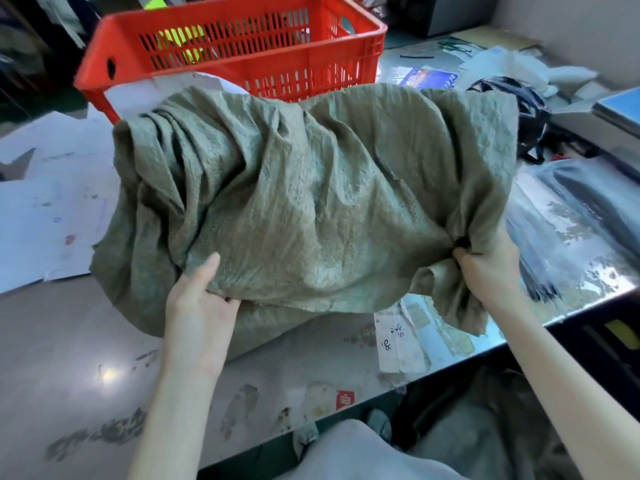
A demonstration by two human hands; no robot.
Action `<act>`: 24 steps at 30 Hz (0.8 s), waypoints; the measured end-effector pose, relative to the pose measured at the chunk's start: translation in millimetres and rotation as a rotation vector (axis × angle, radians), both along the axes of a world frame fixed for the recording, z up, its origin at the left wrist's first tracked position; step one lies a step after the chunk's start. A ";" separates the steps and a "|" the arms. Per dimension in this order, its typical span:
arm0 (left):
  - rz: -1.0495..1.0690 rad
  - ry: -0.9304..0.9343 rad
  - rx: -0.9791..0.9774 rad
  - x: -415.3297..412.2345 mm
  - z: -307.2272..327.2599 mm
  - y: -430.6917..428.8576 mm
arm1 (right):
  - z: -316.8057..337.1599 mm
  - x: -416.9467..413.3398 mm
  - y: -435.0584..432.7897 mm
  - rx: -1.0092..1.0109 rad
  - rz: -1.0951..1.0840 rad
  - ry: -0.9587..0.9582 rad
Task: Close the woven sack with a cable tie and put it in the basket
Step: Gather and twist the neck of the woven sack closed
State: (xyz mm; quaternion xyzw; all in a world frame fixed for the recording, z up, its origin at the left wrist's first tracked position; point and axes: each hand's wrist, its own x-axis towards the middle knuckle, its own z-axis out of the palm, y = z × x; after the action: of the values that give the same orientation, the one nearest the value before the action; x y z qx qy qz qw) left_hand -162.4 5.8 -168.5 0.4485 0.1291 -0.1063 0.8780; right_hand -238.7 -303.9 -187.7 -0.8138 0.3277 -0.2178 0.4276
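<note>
While white paper sheets [52,202] lie spread across the far left of the grey tabletop [86,341], the olive-green woven sack [294,202] sprawls on its side right across the middle, stuffed full and heavily creased. And there's the left hand [197,303], down at the sack's near lower edge: thumb laid flat on top of the weave, fingers tucked out of sight underneath, so it's pinching a fold of the cloth between them. Look behind the sack: the red plastic basket [242,46] sits at the far side of the table, slatted walls, something fluorescent yellow showing through the slots, and the sack is on the table in front of it, not inside. Moving right, the cloth draws into a tight bunch of pleats at the sack's neck [460,237], and the right hand [491,268] is clenched around that gathered neck, fingers curled hard into the folds, with a loose tail of fabric hanging below the fist. Whether a cable tie is round that neck, I can't tell. Further right, a dark helmet [519,112] sits behind the sack's end, and clear plastic sheeting [571,220] gleams over the table's right side.
</note>
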 end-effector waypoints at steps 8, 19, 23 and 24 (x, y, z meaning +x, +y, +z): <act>-0.147 -0.272 0.544 -33.9 -6.5 -31.1 | 22.7 -6.3 34.0 -0.240 -0.022 -0.379; -0.656 -0.570 0.851 -52.9 5.8 -48.4 | 49.2 9.0 77.6 -0.450 0.283 -0.402; -0.736 -0.585 0.835 -57.8 9.9 -48.7 | 58.4 11.3 100.2 -0.376 0.484 -0.254; -0.757 -0.583 0.826 -59.5 10.4 -48.5 | 59.0 14.2 104.4 -0.343 0.548 -0.182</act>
State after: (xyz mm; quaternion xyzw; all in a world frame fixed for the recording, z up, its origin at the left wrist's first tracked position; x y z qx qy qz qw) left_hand -221.8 -42.7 -158.1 0.7756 -0.2525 -0.2243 0.5332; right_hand -224.5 -199.5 -128.7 -0.9090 0.0159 -0.2184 0.3548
